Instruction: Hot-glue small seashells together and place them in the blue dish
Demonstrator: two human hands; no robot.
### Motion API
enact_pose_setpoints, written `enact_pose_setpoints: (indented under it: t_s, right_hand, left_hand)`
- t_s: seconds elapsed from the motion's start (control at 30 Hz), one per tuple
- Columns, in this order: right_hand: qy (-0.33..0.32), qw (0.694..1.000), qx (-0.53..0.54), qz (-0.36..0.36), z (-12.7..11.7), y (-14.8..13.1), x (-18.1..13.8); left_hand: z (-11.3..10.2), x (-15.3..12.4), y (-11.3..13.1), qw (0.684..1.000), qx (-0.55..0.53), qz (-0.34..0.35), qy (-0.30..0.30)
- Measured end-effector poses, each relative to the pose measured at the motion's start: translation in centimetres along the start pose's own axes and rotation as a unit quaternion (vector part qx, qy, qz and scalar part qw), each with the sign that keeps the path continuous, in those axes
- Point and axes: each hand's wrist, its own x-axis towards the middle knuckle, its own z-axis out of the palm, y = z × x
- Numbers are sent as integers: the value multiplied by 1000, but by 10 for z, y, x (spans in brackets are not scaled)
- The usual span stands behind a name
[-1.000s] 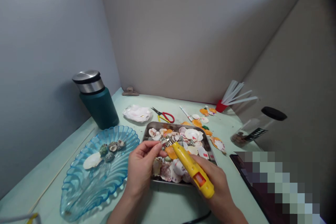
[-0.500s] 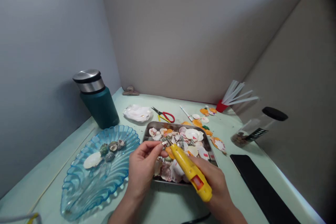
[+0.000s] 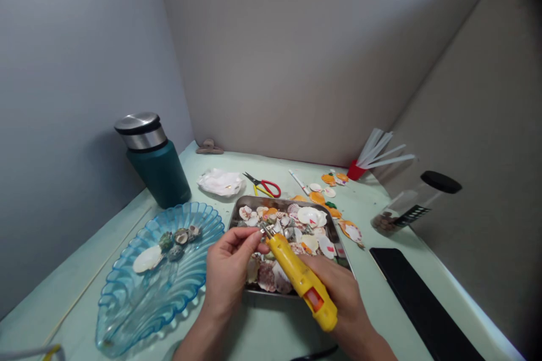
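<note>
My right hand (image 3: 334,282) grips a yellow hot glue gun (image 3: 302,279), its nozzle pointing up and to the left. My left hand (image 3: 232,254) is closed in a pinch of thumb and forefinger on a small whitish piece (image 3: 261,230), too small to name, right by the nozzle; whether they touch I cannot tell. Beneath both hands lies a metal tray (image 3: 234,215) full of mixed seashells (image 3: 311,216). To the left stands a blue shell-shaped glass dish (image 3: 127,316) holding a white shell (image 3: 147,259) and several small snail shells (image 3: 175,252).
Behind the tray are scissors (image 3: 271,187), a crumpled white wad (image 3: 221,181) and a marker (image 3: 298,181). A green bottle (image 3: 158,172) stands at left. Orange shells (image 3: 351,231), a red cup of glue sticks (image 3: 356,170), a jar (image 3: 400,211) and a black slab (image 3: 417,299) are right.
The glue gun's nozzle has shifted slightly left, closer to my left fingertips, and its rear end has dropped a little. My left hand keeps its pinch.
</note>
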Motion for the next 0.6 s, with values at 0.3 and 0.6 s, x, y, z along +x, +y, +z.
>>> enact_pose_setpoints:
  t_s: [0.3, 0.6]
  right_hand:
    - [10, 1000, -10, 1, -2, -4, 3]
    - [39, 999, -17, -5, -3, -5, 3]
  left_hand:
    - [-1, 2, -1, 1000, 14, 7, 7]
    - [-3, 1, -2, 1000, 17, 2, 10]
